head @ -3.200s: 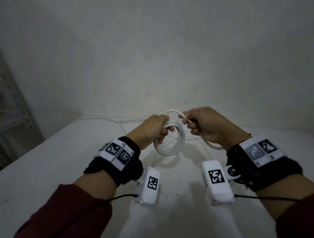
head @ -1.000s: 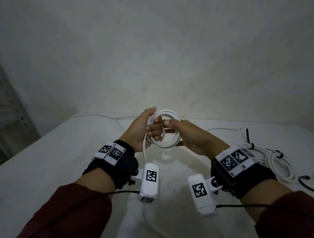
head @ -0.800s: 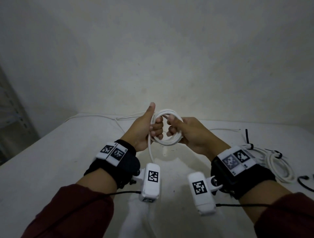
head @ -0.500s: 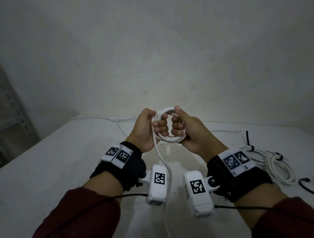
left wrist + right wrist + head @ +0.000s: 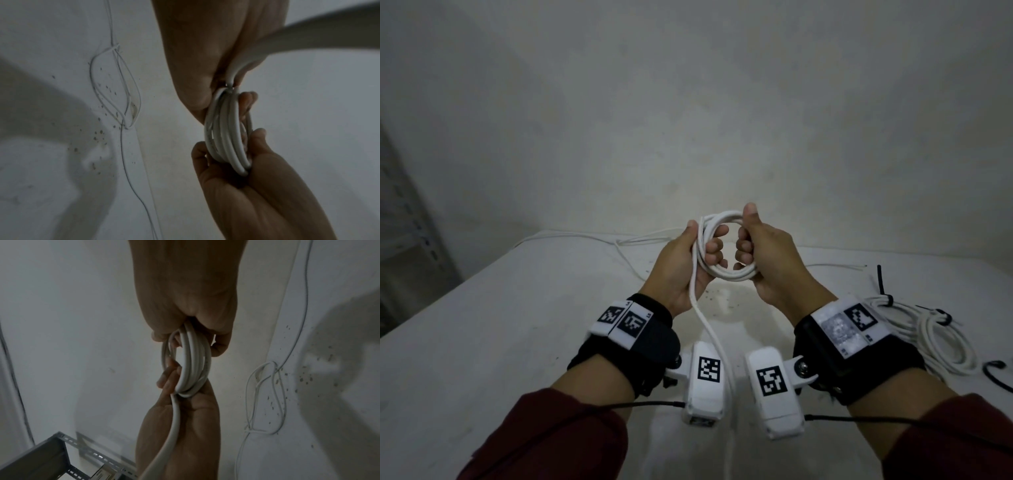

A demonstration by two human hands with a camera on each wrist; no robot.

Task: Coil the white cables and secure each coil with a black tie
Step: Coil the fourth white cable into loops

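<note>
A white cable coil [image 5: 726,274] of several loops is held upright above the table between both hands. My left hand [image 5: 690,263] grips its left side, fingers curled through the ring. My right hand [image 5: 760,257] grips the right side with the thumb up. The loose tail [image 5: 709,329] drops from the left palm toward me, between the wrist cameras. The left wrist view shows the coil [image 5: 228,133] edge-on between the two hands. In the right wrist view the coil [image 5: 191,363] and tail [image 5: 172,426] show the same way. No black tie is on this coil.
Tied white coils [image 5: 928,332] with black ties [image 5: 887,299] lie on the table at the right. A loose black tie [image 5: 996,371] sits by the right edge. Thin white cables [image 5: 585,236] trail along the far side. A metal shelf [image 5: 51,456] stands to the left.
My right hand went from feeding cable onto the coil to gripping its right side. Both hands lifted the coil slightly, and the tail now hangs from the left palm.
</note>
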